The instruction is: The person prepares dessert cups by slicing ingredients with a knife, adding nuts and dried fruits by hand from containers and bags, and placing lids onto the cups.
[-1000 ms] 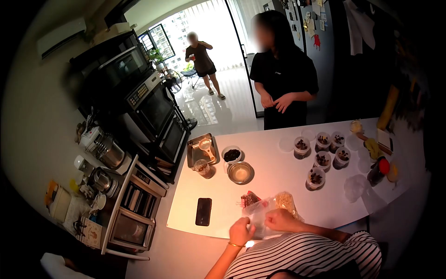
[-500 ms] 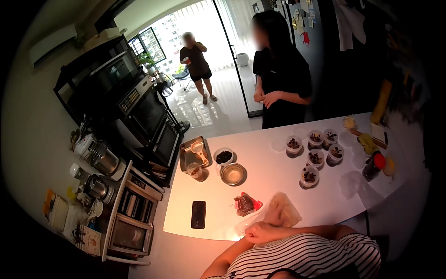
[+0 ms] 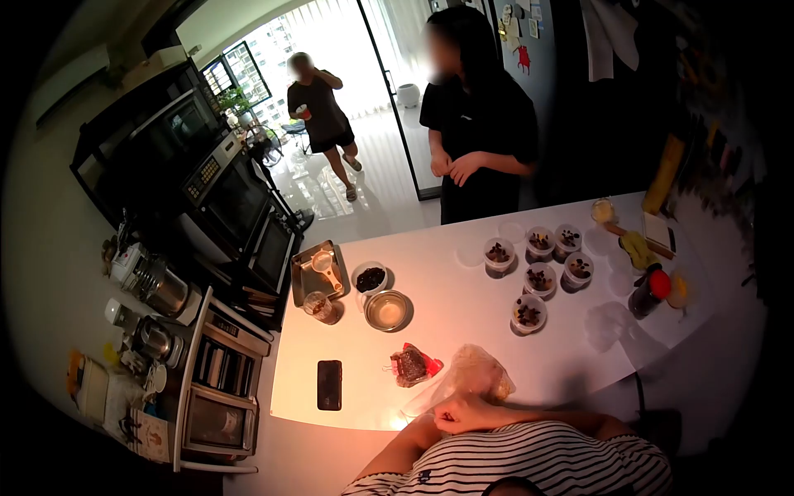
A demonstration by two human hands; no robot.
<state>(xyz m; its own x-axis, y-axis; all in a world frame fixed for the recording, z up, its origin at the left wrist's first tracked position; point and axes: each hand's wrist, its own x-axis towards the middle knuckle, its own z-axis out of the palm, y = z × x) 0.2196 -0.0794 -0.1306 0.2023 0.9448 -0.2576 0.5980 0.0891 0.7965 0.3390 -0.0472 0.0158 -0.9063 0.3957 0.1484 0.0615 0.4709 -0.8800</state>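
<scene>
At the table's near edge lies a clear plastic bag (image 3: 499, 390) with pale yellowish contents that I cannot identify. My left hand (image 3: 471, 377) seems to be inside it, blurred by the plastic, its fingers not distinct. My right hand (image 3: 457, 413) is closed at the bag's mouth, across my left wrist. What its fingers grip is partly hidden, though bag plastic shows beside them. Just left of the bag sits a red packet (image 3: 413, 365) with dark brown contents and a clip on its edge. A black phone (image 3: 329, 385) lies farther left.
Several clear cups (image 3: 538, 279) with dark pieces on top stand beyond the bag. A metal bowl (image 3: 387, 311), a bowl of dark pieces (image 3: 370, 279) and a metal tray (image 3: 318, 277) are at left. A red-lidded jar (image 3: 651, 293) stands right. Two people are across the table.
My view has shifted, so the table items sit farther left. The person in the back has stepped forward with a cup. My hands stay at the bag.
</scene>
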